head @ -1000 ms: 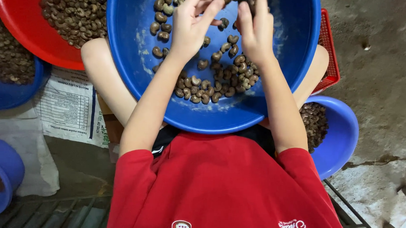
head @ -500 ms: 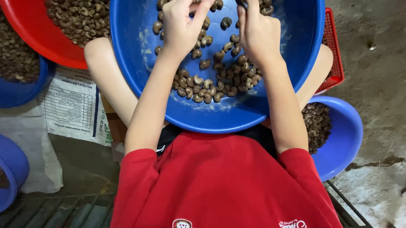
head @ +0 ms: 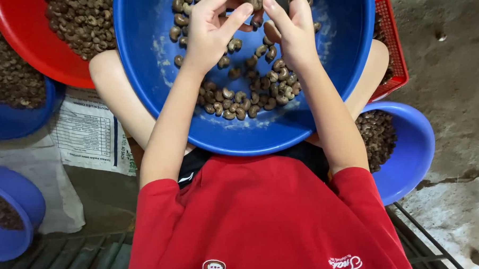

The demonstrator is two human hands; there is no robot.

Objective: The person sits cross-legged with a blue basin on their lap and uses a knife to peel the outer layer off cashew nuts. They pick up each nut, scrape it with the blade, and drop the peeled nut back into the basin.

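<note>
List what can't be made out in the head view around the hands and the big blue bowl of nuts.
- Big blue plastic bowl: far rim cut off by the top edge.
- Left hand and right hand: they pinch a brown nut at the top edge; grip partly cut off.
- Red mesh crate: mostly hidden behind the bowl.
- Lap: covered by the bowl.

You wear a red short-sleeved shirt (head: pixel 268 215) with small white marks near its hem; your forearms and both hands are bare.
</note>
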